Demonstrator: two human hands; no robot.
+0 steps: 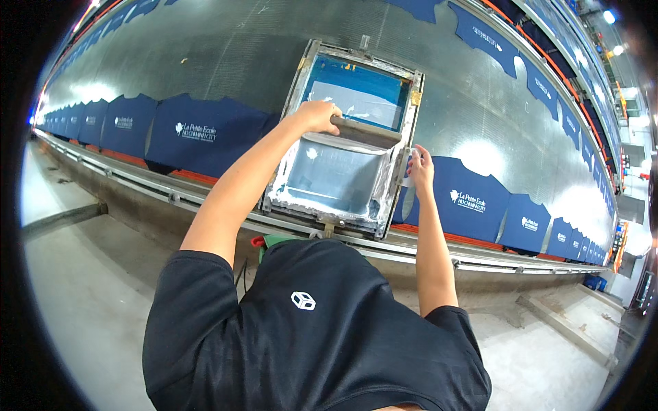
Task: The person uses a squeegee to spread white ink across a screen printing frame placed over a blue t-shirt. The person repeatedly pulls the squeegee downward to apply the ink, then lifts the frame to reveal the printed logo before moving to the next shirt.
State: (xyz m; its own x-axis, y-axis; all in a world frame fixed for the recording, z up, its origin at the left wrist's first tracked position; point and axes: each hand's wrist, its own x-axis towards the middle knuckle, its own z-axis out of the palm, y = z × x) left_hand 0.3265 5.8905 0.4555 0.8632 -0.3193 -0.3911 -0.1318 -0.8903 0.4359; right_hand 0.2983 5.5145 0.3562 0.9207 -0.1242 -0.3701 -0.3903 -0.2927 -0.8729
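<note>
A screen printing frame [416, 109] lies on the long printing table in front of me, with a blue upper area and a paler, greyish lower area edged in white. My left hand [319, 117] is closed round the left end of a squeegee [367, 132], which spans the middle of the screen. White ink [351, 111] is smeared on the mesh just beyond the squeegee. Beside the frame's right edge is my right hand [421, 166], fingers loosely bent and apart; whether they touch the frame cannot be made out.
Navy fabric pieces [199, 129] with white prints line the near edge of the table [240, 61], left and right of the frame. More navy pieces [483, 38] run along the far edge. A metal rail [473, 259] follows the near side. Beams [569, 329] cross the floor.
</note>
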